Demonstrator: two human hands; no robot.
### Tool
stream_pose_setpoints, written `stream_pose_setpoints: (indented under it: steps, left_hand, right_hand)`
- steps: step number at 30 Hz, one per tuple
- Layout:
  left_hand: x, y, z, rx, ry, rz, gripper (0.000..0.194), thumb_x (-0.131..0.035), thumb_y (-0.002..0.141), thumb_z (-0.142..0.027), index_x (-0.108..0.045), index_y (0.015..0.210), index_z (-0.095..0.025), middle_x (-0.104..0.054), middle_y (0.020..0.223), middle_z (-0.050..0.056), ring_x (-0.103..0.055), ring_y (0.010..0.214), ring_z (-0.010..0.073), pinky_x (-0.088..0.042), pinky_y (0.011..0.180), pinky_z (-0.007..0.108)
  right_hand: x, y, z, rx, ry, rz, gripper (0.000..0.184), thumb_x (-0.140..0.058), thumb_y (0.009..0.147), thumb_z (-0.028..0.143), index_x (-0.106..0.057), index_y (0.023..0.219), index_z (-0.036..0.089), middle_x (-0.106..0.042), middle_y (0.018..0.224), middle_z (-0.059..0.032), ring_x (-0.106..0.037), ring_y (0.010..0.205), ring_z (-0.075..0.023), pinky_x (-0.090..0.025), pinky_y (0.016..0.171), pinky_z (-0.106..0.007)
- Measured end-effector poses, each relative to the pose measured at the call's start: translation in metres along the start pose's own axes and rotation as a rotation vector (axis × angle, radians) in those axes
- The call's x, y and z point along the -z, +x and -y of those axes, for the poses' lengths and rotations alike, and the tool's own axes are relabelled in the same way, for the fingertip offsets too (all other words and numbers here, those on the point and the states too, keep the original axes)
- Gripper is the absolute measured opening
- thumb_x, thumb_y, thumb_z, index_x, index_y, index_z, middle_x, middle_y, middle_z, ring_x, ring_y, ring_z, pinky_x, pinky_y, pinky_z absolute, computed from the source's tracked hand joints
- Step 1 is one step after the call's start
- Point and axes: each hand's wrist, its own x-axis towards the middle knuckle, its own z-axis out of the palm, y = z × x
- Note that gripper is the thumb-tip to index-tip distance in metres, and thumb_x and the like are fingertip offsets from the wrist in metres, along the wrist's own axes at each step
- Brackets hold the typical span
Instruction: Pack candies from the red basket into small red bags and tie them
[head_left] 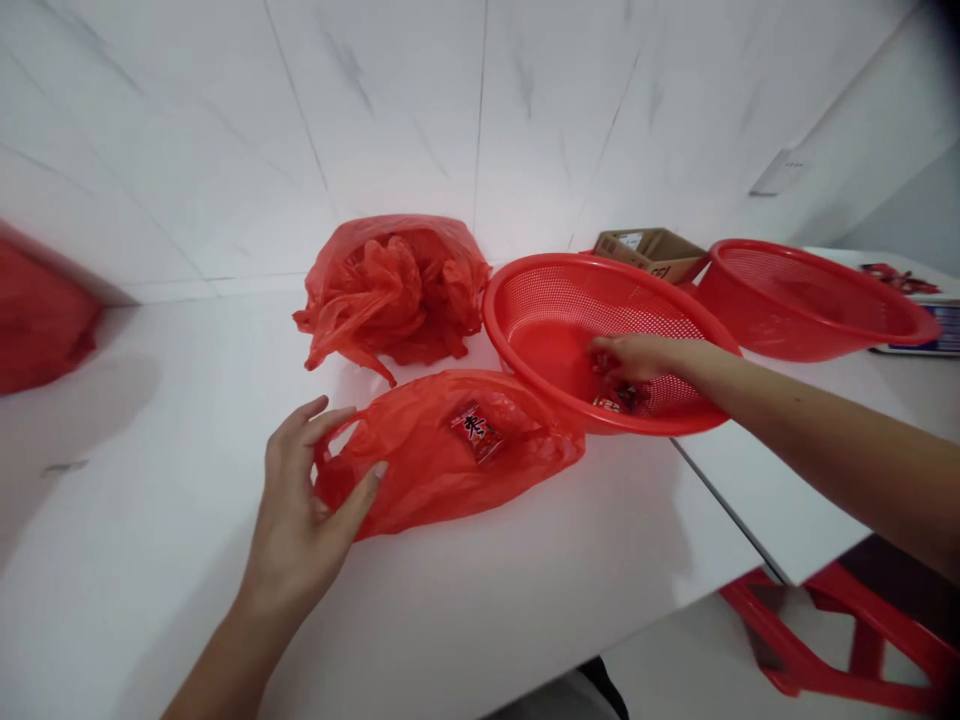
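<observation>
My left hand (315,485) is open at the left end of a thin red plastic bag (420,480) lying on the table. Its fingertips touch the bag's handle, thumb and fingers apart. A small dark red snack packet (478,432) with a large printed character lies on or just inside the bag. Inside a red plastic basket (540,350) with perforated walls, my right hand (626,360) reaches down with its fingers closed on what looks like a small red packet. More packets (619,400) lie below it on the basket's floor, partly hidden by the hand.
A stuffed red plastic bag (397,290) stands against the tiled wall. Behind the basket is an open cardboard box (652,250). A second red basket (817,310) sits at the right. Another red bag (41,315) is at far left, and a red stool (847,640) stands below the table edge.
</observation>
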Motion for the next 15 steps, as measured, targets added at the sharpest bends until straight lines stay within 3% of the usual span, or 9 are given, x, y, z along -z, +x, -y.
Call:
stream_pose_setpoints:
  steps: [3,6,9,12,15]
  left_hand:
    - [-0.002,-0.001,-0.001,0.006,-0.051,0.004,0.049,-0.068,0.08,-0.033,-0.049,0.125,-0.031,-0.037,0.145,0.008,-0.038,0.135,0.0313,-0.041,0.105,0.056]
    - [-0.003,-0.002,-0.002,0.003,-0.118,-0.036,0.047,-0.067,0.081,-0.031,-0.05,0.124,-0.03,-0.038,0.144,0.008,-0.037,0.135,0.0306,-0.038,0.108,0.055]
    - [-0.002,-0.004,-0.005,-0.022,-0.155,-0.072,0.049,-0.068,0.081,-0.028,-0.049,0.126,-0.031,-0.038,0.144,0.007,-0.037,0.136,0.0288,-0.036,0.11,0.053]
    - [0.0,-0.005,-0.01,-0.05,-0.118,-0.105,0.046,-0.067,0.081,-0.026,-0.051,0.124,-0.031,-0.041,0.141,0.007,-0.038,0.135,0.0285,-0.034,0.111,0.054]
    - [0.002,-0.006,-0.015,-0.096,-0.03,-0.144,0.034,-0.066,0.082,-0.026,-0.057,0.115,-0.029,-0.045,0.136,0.007,-0.038,0.133,0.0297,-0.032,0.111,0.055]
  right_hand:
    - [-0.007,0.007,-0.006,0.076,-0.038,0.097,0.017,-0.062,0.073,0.01,-0.069,0.088,0.017,-0.068,0.084,-0.0075,-0.059,0.073,-0.0175,-0.043,0.07,-0.031]
    - [0.003,0.011,-0.005,0.091,-0.021,-0.001,0.013,-0.057,0.075,0.01,-0.067,0.078,0.017,-0.065,0.075,-0.0059,-0.057,0.069,-0.0171,-0.041,0.069,-0.03]
    - [0.01,0.011,-0.001,0.11,0.04,-0.049,0.013,-0.059,0.075,0.011,-0.068,0.081,0.017,-0.066,0.076,-0.0048,-0.057,0.067,-0.0144,-0.04,0.066,-0.028]
    - [0.004,0.006,0.006,0.113,0.156,-0.019,0.016,-0.067,0.068,0.012,-0.071,0.083,0.018,-0.065,0.07,-0.0008,-0.053,0.054,-0.0086,-0.036,0.053,-0.024]
    - [-0.007,0.002,0.011,0.135,0.267,0.01,0.014,-0.057,0.078,0.019,-0.071,0.074,0.017,-0.062,0.065,0.0022,-0.049,0.045,-0.0015,-0.033,0.047,-0.02]
